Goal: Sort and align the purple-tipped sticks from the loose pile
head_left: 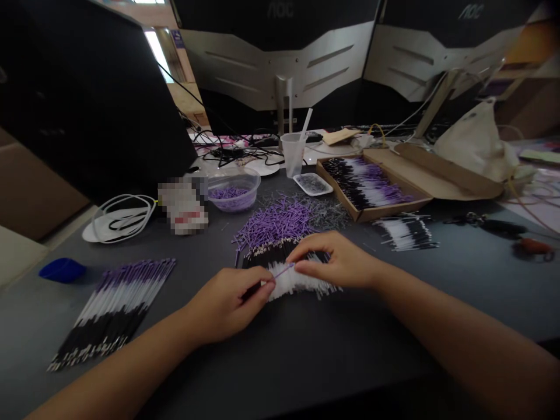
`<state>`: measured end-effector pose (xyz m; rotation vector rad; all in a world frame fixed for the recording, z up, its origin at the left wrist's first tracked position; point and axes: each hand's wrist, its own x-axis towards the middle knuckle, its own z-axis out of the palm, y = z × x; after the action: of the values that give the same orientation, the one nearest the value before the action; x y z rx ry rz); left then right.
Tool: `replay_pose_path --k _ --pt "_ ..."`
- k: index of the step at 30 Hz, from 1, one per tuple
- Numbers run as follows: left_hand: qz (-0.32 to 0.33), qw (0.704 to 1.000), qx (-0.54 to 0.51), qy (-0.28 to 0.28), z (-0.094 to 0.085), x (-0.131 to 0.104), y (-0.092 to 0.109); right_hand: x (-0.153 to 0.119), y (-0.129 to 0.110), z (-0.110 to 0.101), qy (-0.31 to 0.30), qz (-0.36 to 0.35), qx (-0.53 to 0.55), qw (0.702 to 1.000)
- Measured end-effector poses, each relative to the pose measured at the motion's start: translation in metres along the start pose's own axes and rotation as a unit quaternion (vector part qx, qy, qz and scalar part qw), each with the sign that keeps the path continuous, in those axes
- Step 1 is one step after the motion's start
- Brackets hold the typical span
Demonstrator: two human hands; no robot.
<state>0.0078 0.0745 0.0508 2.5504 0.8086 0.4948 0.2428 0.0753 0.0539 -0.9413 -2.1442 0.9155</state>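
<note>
My left hand (230, 300) pinches one end of a small purple stick (283, 272), near the middle of the view. At the stick's other end are the closed thumb and forefinger of my right hand (335, 259). Under and behind both hands lies a row of black-and-white sticks (284, 283), partly covered by the fingers. A heap of loose purple sticks (280, 219) is just beyond them, with small grey metal pieces (328, 213) at its right side. To the left, finished-looking purple, white and black sticks (118, 303) lie side by side.
An open cardboard box (371, 213) of similar sticks stands at back right, near white pieces (406, 231). Behind the heap are a clear bowl (236, 201), a small white tray (312, 184) and a plastic cup (292, 154). A blue scoop-like object (62, 270) sits far left; monitors stand behind.
</note>
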Motion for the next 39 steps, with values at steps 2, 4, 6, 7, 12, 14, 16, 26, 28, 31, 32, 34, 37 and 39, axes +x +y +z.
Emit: replay_pose_path --k 2,4,6,7,12,14,16,26,28,31,32,34,37,39 --pt "-0.024 0.999 0.017 0.028 -0.002 -0.002 -0.003 0.001 0.01 -0.014 0.048 0.014 -0.062 0.997" --pt "-0.032 0.997 0.037 0.058 -0.004 -0.004 -0.009 0.002 0.025 -0.029 0.1 0.047 -0.168 0.979" --pt "-0.019 0.995 0.062 0.075 -0.005 -0.005 -0.015 0.003 0.042 -0.044 0.097 0.089 -0.295 0.946" --pt "-0.006 0.994 0.081 0.08 -0.006 -0.006 -0.017 0.003 0.05 -0.05 0.081 0.116 -0.338 0.931" --pt "0.089 0.97 0.179 0.139 -0.009 -0.002 -0.028 0.001 0.07 -0.06 -0.018 0.185 -0.363 0.913" --pt "0.1 0.957 0.212 0.171 -0.011 0.0 -0.03 0.002 0.071 -0.056 -0.037 0.184 -0.357 0.915" --pt "0.078 0.945 0.252 0.193 -0.011 0.001 -0.03 0.003 0.07 -0.052 -0.044 0.186 -0.361 0.913" --pt "0.033 0.967 0.184 0.173 0.009 -0.002 -0.032 0.005 0.068 -0.04 0.11 0.13 -0.256 0.952" --pt "0.088 0.967 0.148 0.19 0.014 0.0 -0.033 0.008 0.067 -0.032 0.178 0.115 -0.14 0.967" --pt "0.153 0.965 0.103 0.186 0.017 0.001 -0.033 0.013 0.061 -0.015 0.222 0.15 0.099 0.958" --pt "0.161 0.966 0.09 0.18 0.017 0.001 -0.033 0.014 0.058 -0.008 0.222 0.163 0.178 0.945" --pt "0.156 0.971 0.065 0.17 0.017 0.0 -0.031 0.015 0.05 0.003 0.209 0.182 0.283 0.918" --pt "0.117 0.98 0.045 0.157 0.018 -0.001 -0.028 0.014 0.037 0.014 0.176 0.194 0.33 0.907" --pt "0.081 0.985 0.043 0.149 0.02 -0.002 -0.027 0.013 0.029 0.017 0.166 0.193 0.338 0.906"
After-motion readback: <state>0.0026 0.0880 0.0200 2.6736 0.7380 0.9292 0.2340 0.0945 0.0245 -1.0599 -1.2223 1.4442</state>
